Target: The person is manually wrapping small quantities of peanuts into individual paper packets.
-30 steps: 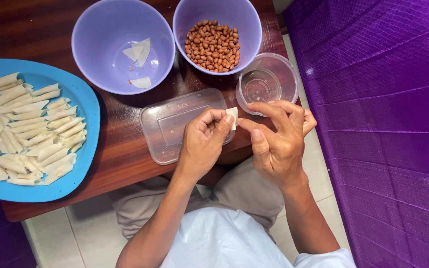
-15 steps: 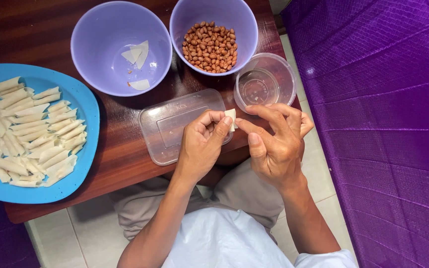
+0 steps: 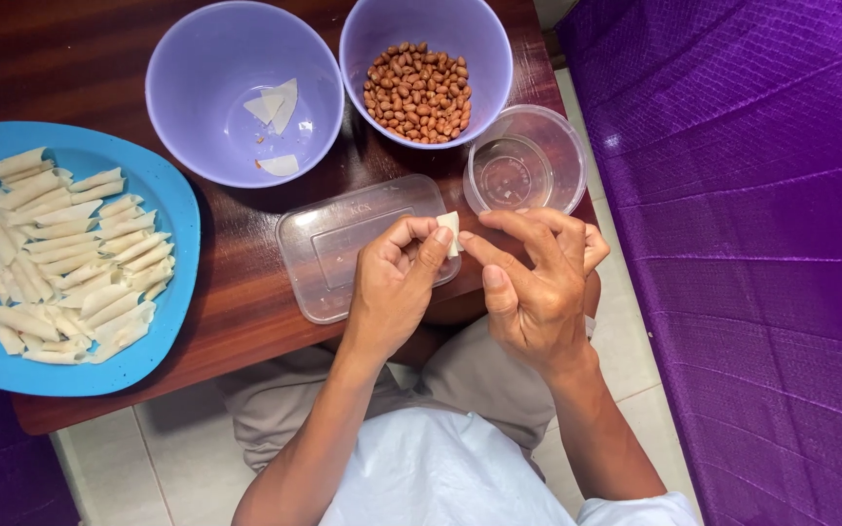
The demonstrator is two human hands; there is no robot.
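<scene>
The person sits at a low wooden table [image 3: 246, 321] with both hands raised just over its near edge. The left hand [image 3: 392, 287] pinches a small pale piece of wrapper [image 3: 451, 232] between thumb and forefinger, so its grip is closed on that piece. The right hand [image 3: 538, 282] meets it from the other side, its fingertips touching or almost touching the wrapper; its grip is loose, the other fingers curled and spread, probably to steady or fold the piece rather than carry it.

The hands work above a clear rectangular lid [image 3: 343, 244] lying flat on the table, which looks placed as a clean working surface within easy reach. Just behind the right hand stands a round clear container [image 3: 528, 161], seemingly with a little liquid, near enough for dipping a finger. Behind that, 1 lilac bowl [image 3: 426, 39] holds peanuts and a second lilac bowl [image 3: 197, 117] holds 3 or so leftover wrapper pieces. At the left, apart from the working spot, a blue plate [image 3: 172, 205] carries many finished pale rolls [image 3: 60, 253].
</scene>
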